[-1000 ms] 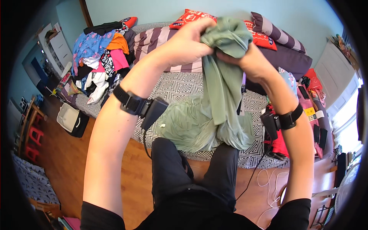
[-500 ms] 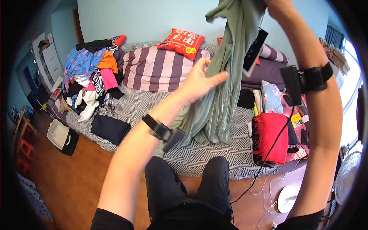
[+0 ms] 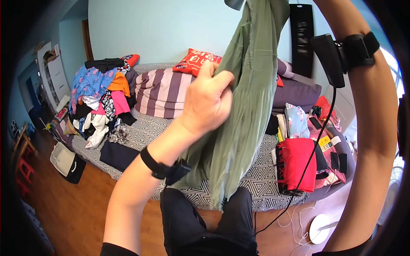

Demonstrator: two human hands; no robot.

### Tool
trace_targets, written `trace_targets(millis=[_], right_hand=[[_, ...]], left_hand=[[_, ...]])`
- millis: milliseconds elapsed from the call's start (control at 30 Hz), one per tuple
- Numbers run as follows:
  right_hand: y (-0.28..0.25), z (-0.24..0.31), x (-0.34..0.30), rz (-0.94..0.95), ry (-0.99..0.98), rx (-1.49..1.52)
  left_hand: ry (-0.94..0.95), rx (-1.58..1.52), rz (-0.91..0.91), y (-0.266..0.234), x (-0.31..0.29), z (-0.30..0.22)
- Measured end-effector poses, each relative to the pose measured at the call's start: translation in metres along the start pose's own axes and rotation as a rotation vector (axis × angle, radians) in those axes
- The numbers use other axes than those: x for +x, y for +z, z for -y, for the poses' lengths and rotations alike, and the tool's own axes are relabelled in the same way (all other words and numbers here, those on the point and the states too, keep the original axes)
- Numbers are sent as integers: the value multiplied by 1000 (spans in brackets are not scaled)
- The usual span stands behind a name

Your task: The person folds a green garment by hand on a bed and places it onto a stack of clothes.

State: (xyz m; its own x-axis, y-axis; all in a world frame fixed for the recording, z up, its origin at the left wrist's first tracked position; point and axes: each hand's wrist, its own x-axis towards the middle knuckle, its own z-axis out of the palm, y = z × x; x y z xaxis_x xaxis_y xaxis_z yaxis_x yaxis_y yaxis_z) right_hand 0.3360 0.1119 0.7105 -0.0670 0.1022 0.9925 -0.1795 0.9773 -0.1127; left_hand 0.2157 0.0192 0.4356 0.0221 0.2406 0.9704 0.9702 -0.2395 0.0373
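A long sage-green pleated dress (image 3: 252, 98) hangs in front of me, its top running out of view above. Its hem falls over the bed's front edge and close to my knees. My left hand (image 3: 209, 100) is closed in a fist at the dress's left side, gripping the fabric at about mid-height. My right forearm (image 3: 371, 115) reaches up along the right, and the hand itself is beyond the top edge. Beside the dress's upper right hangs a black tag (image 3: 301, 42) with pale lettering.
A heap of mixed clothes (image 3: 96, 94) lies on the bed's left, near a folded dark cloth (image 3: 119, 155). At right sit a folded red fringed cloth (image 3: 299, 164) and other folded items. A storage bin (image 3: 64, 158) and a white round base (image 3: 318, 229) with cables stand on the floor.
My left hand has gone from spread fingers to a fist on the dress. The right hand has risen out of view, and the dress hangs nearer me.
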Motion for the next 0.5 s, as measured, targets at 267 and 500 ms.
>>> trace_targets(millis=[267, 500], right_hand=[[5, 1, -9, 63, 92, 130], [-65, -64, 32, 111, 352, 467]], left_hand=[[-535, -600, 568, 4, -14, 8], [-775, -762, 387, -44, 33, 90]])
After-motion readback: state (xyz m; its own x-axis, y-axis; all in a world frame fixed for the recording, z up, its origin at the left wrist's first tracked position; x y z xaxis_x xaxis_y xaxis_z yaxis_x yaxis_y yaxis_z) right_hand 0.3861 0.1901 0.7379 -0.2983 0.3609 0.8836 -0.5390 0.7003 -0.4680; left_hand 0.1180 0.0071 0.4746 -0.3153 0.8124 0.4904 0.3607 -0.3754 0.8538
